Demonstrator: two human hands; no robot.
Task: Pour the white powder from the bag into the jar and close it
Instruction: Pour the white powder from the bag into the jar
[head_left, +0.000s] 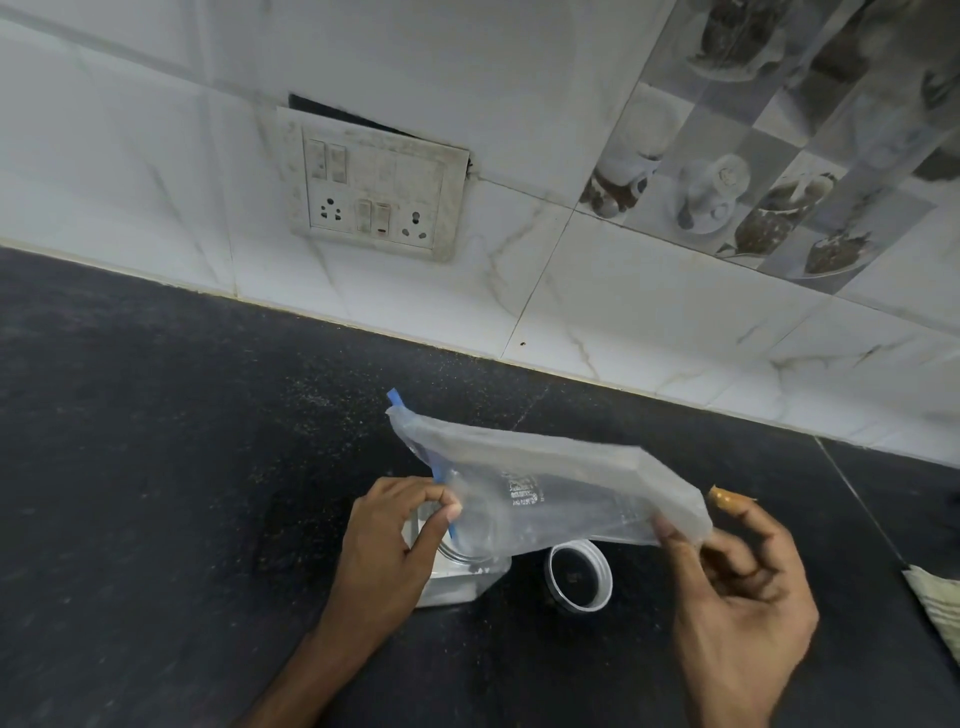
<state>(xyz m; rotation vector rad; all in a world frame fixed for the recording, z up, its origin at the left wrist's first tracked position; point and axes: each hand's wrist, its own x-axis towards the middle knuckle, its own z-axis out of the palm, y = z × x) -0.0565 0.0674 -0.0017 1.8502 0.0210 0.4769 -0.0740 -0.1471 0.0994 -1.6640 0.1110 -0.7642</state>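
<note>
A clear zip bag with a blue seal strip hangs tilted over the counter, dusted white inside. My left hand pinches its blue-edged mouth end, just above the clear square jar, which holds white powder at its bottom. My right hand grips the bag's raised bottom corner between thumb and fingers. The jar's mouth is partly hidden behind the bag and my left hand. The round lid lies open side up on the counter, right beside the jar.
The dark speckled stone counter runs to a white tiled wall with a switch and socket panel. A folded paper or cloth lies at the right edge.
</note>
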